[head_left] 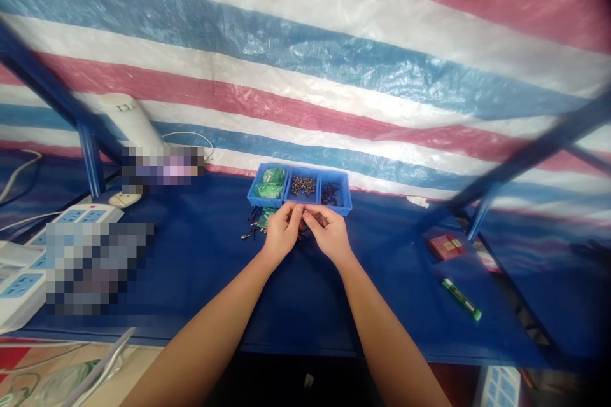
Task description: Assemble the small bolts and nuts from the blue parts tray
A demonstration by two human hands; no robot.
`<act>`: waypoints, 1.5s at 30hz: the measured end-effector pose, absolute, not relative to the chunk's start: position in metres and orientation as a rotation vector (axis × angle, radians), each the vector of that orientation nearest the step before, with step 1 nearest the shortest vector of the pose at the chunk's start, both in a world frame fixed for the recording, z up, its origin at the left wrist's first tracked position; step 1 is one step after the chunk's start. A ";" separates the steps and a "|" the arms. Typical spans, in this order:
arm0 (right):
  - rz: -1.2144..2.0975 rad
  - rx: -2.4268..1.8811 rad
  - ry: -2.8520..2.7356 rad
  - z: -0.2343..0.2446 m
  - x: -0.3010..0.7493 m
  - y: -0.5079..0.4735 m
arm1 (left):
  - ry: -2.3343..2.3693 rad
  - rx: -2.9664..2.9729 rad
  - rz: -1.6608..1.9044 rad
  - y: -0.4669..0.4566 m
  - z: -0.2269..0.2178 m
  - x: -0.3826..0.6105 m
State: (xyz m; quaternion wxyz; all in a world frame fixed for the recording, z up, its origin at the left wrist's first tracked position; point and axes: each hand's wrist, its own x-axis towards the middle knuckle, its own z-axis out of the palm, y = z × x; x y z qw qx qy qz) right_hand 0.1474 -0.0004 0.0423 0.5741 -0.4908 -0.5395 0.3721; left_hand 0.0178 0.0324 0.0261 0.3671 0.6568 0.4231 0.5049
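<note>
My left hand (282,230) and my right hand (328,232) meet over the blue table (205,267), fingertips pinched together around something small that I cannot make out. Just beyond them stands a blue three-part tray (300,204): green parts (270,182) in the left section, small dark screws (303,186) in the middle, black parts (330,192) in the right. A few loose small parts (252,224) lie on the table to the left of my left hand.
White power strips (28,267) lie at the left edge with cables. A white lamp base (125,198) stands at the back left. A green marker (461,299) and a small red box (445,246) lie at the right. Blue metal frame struts (520,159) cross both sides.
</note>
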 end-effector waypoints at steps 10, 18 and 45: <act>0.864 -1.153 -1.129 0.036 0.150 0.006 | 0.932 1.567 1.306 0.033 0.021 0.022; 0.870 -1.123 -1.101 0.038 0.149 0.005 | 0.976 1.608 1.296 0.034 0.022 0.021; 0.852 -1.139 -1.214 0.037 0.149 0.003 | 1.031 1.630 1.295 0.033 0.024 0.019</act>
